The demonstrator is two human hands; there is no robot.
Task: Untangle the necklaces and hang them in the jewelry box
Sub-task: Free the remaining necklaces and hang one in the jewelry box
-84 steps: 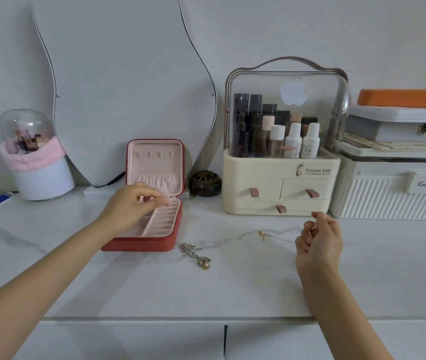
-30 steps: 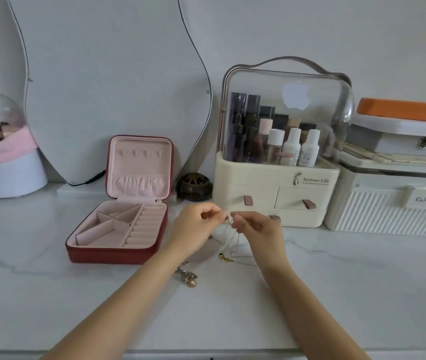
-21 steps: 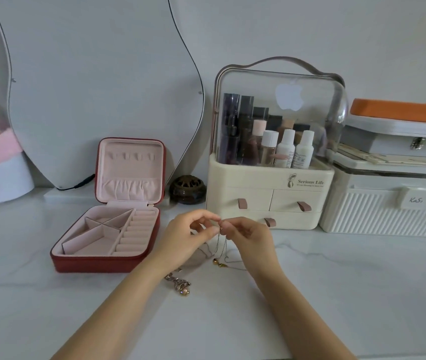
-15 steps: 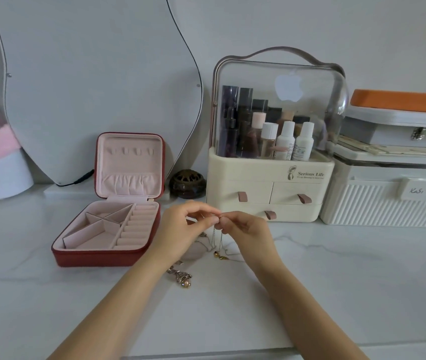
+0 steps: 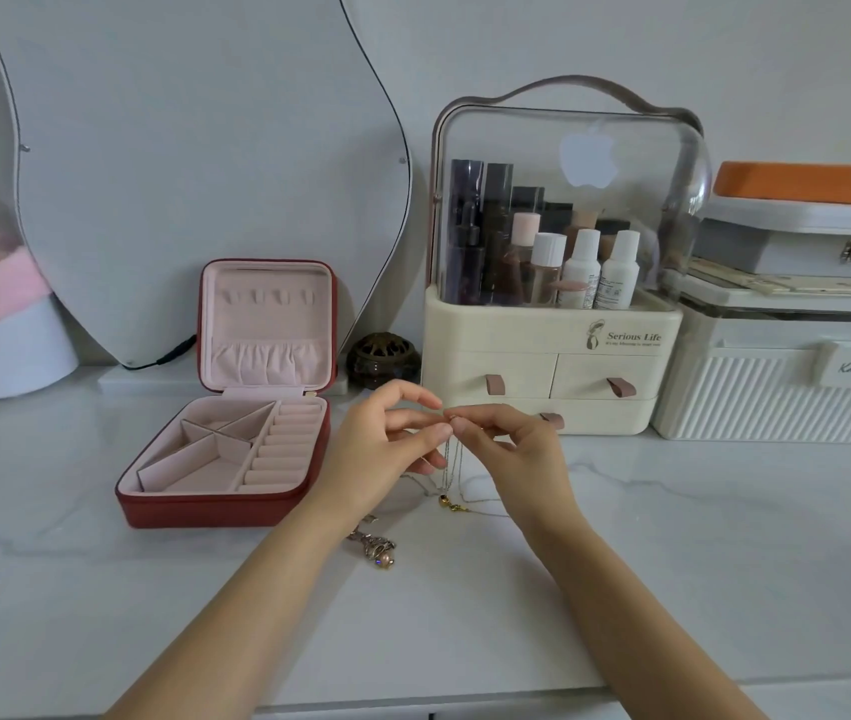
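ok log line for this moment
left hand + right hand: pinch gold necklace | jewelry box: open | silver necklace: on counter

Bare counter (image 5: 724, 563) R; jewelry box (image 5: 226, 459) L, organizer (image 5: 543, 371) behind.

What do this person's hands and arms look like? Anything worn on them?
Both forearms are bare, no sleeves in view. The left hand and right hand show no gloves, watch or bracelet; no ring is visible. Fingernails look short and unpainted.
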